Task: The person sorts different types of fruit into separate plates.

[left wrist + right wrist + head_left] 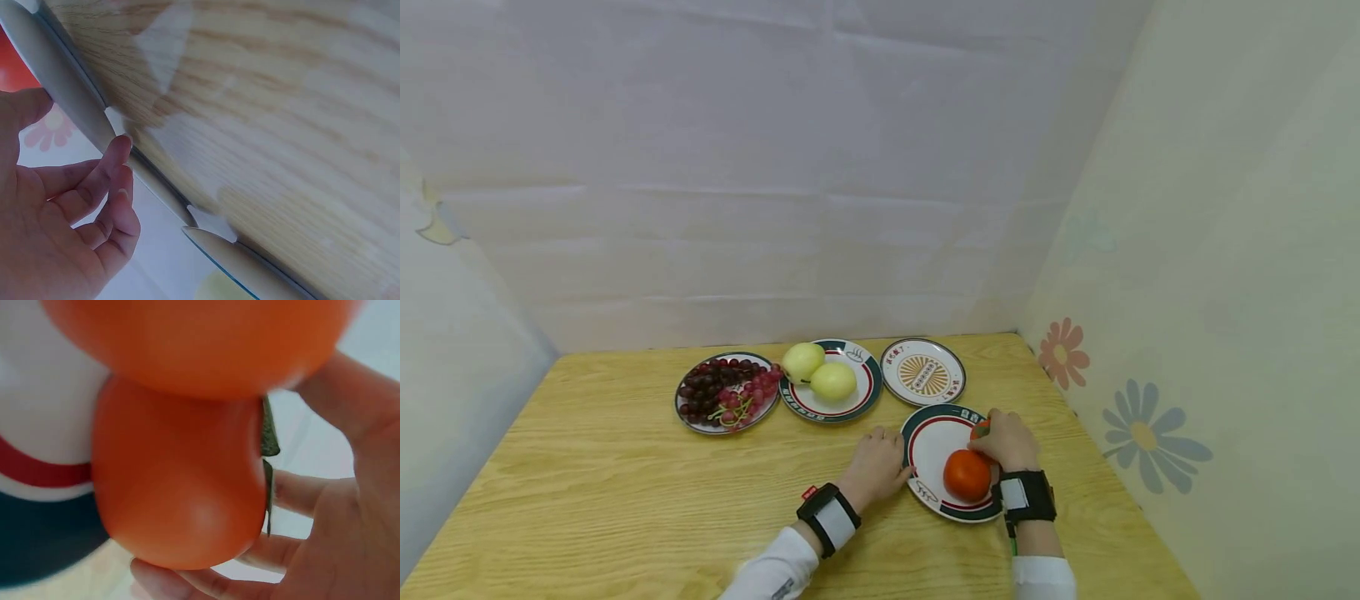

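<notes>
My right hand (1009,440) grips the far persimmon (979,430) on the plate (931,442) with the dark green and red rim. In the right wrist view, this persimmon (181,481) has green leaves facing the palm, and fingertips curl beneath it. A nearer persimmon (967,476) rests beside it and fills the top of that view. At the same plate's left edge is my left hand (877,467), its thumb touching the rim. The left wrist view shows this hand (62,231) with loosely bent fingers close to the plate's edge and nothing enclosed in them.
Behind stand a plate (874,392) with two yellow-green pears (832,382) and a smaller white plate (951,360) with a sunburst print. Dark and red grapes (707,385) fill an oval plate (700,428) farther left. Pale walls border the wooden table (625,500).
</notes>
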Demonstrator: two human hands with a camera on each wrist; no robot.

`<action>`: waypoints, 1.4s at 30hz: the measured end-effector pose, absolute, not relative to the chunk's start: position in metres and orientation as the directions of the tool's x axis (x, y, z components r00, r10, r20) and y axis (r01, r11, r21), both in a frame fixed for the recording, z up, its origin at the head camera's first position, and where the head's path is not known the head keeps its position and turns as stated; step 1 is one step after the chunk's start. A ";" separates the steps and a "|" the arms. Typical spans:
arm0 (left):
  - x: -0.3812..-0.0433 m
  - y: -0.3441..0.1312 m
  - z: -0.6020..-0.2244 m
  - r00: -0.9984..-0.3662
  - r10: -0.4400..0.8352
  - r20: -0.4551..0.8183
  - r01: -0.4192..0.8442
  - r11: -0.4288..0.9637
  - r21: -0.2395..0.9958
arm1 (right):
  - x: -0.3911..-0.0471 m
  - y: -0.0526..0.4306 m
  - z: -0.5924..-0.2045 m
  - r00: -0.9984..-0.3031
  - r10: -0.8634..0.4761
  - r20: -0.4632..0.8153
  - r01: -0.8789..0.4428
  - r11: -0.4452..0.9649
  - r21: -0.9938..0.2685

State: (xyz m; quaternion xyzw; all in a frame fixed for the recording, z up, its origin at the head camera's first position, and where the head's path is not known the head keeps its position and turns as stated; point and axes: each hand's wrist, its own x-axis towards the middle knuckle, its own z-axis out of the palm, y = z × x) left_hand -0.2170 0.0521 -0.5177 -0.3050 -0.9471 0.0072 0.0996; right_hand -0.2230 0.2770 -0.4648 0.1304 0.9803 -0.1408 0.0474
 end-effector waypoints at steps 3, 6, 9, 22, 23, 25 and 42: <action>-0.217 0.052 -0.516 -0.795 0.581 0.176 0.577 0.813 -0.075 | -0.239 0.277 -0.453 -0.980 0.182 -0.083 0.197 0.944 -0.264; -0.216 0.051 -0.518 -0.787 0.586 0.192 0.585 0.808 -0.072 | -0.258 0.275 -0.438 -0.994 0.108 -0.025 0.111 0.958 -0.263; -0.216 0.049 -0.519 -0.779 0.590 0.211 0.592 0.803 -0.061 | -0.283 0.271 -0.432 -0.999 0.031 0.015 0.025 0.957 -0.288; -0.217 0.051 -0.522 -0.779 0.609 0.150 0.614 0.789 -0.017 | -0.358 0.269 -0.487 -0.997 0.014 -0.076 0.039 0.941 -0.338; -0.217 0.051 -0.521 -0.780 0.609 0.146 0.614 0.789 -0.017 | -0.360 0.269 -0.488 -0.996 0.013 -0.087 0.042 0.940 -0.340; -0.218 0.050 -0.520 -0.783 0.605 0.142 0.608 0.793 -0.025 | -0.365 0.269 -0.488 -0.994 -0.003 -0.109 0.035 0.938 -0.344; -0.220 0.048 -0.518 -0.800 0.587 0.122 0.597 0.801 0.056 | -0.260 0.260 -0.446 -0.993 -0.114 -0.010 -0.104 0.938 -0.330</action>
